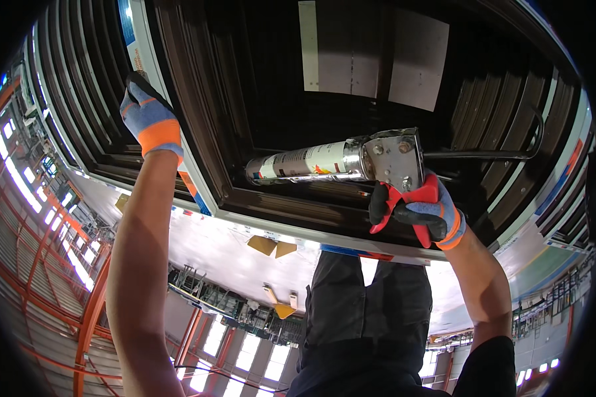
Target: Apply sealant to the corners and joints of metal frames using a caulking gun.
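My right hand (pixel 430 215), in a blue, orange and black work glove, is wrapped round the red handle and trigger (pixel 420 195) of a caulking gun (pixel 394 159). A printed white and silver sealant cartridge (pixel 304 162) lies in the gun, its front end pointing left. From the gun's back a bent metal rod (pixel 483 155) runs right. At the upper left my gloved left hand (pixel 151 118) is at a film-covered light frame strip (pixel 142 49). Its fingers are pressed together and curled; what they hold, if anything, is hidden.
Dark brown profiled frames (pixel 202 99) lie under and around the gun. Pale panels (pixel 414 63) show beyond them. Another ribbed frame stack (pixel 79 86) is at the left. Brown pieces (pixel 271 247) lie on the pale floor near my legs (pixel 367 311).
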The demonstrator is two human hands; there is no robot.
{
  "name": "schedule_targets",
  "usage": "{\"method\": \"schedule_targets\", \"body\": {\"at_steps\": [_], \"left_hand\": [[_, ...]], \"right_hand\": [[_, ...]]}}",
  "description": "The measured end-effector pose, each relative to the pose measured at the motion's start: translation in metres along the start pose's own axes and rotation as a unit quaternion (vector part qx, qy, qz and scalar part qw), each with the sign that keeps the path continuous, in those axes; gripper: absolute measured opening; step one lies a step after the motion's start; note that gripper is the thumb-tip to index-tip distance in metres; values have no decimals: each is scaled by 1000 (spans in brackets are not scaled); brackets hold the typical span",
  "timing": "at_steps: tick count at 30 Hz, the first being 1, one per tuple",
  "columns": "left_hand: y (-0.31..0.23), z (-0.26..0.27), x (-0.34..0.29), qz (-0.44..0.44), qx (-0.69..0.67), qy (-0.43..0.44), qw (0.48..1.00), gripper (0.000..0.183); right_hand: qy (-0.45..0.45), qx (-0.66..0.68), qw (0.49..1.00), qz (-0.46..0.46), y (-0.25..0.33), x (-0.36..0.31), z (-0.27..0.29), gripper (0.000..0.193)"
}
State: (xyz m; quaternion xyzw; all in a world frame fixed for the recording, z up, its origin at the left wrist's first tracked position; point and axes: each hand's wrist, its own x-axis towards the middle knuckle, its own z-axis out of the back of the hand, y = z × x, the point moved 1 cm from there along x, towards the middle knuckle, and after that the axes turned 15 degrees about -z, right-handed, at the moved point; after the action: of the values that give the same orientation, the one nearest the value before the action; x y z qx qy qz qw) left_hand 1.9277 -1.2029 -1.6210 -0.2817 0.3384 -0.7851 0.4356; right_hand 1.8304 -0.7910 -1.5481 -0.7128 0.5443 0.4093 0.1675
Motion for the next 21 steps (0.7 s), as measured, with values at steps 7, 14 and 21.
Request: {"method": "schedule_targets", "body": {"at_steps": [7, 14, 21], "left_hand": [[-16, 0, -5, -29, -7, 27, 999, 44], [-27, 4, -5, -26, 35, 47, 998, 41], [-29, 5, -6, 12, 81, 21, 996, 42]], "right_hand": [[-30, -39, 999, 2, -4, -3, -9, 63], [-48, -32, 998, 22, -7, -12, -20, 62], [-33, -23, 998, 38, -9, -15, -29, 63]]}}
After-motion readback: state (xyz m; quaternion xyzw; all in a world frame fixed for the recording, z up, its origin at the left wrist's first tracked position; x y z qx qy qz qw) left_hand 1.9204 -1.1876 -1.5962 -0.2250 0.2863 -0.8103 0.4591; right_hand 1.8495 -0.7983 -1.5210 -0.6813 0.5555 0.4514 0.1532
